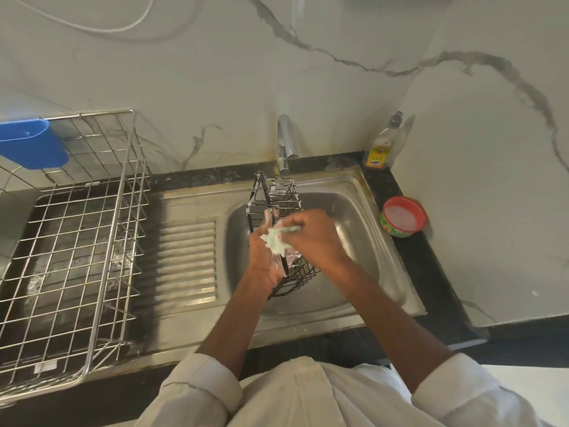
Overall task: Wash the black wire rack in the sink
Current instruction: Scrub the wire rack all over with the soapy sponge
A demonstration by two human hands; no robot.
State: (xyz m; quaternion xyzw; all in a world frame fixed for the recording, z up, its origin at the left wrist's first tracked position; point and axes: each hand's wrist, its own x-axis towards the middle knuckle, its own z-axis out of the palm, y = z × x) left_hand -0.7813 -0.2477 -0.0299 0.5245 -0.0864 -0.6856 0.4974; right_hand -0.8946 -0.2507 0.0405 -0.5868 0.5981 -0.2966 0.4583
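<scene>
The black wire rack [274,198] is held tilted over the steel sink [363,211], with white suds on its upper wires. My left hand [264,263] grips the rack's near side from the left. My right hand [314,238] is closed on a soapy pale green scrubber [277,238] and presses it against the rack's wires. The rack's middle is hidden behind both hands. The tap [286,143] stands just behind the rack; no running water is visible.
A steel wire dish rack [92,241] with a blue holder [30,143] fills the counter at the left, beside the ribbed drainboard [184,254]. A dish soap bottle [381,146] and a red-rimmed tub of soap [403,217] stand on the dark counter at the right.
</scene>
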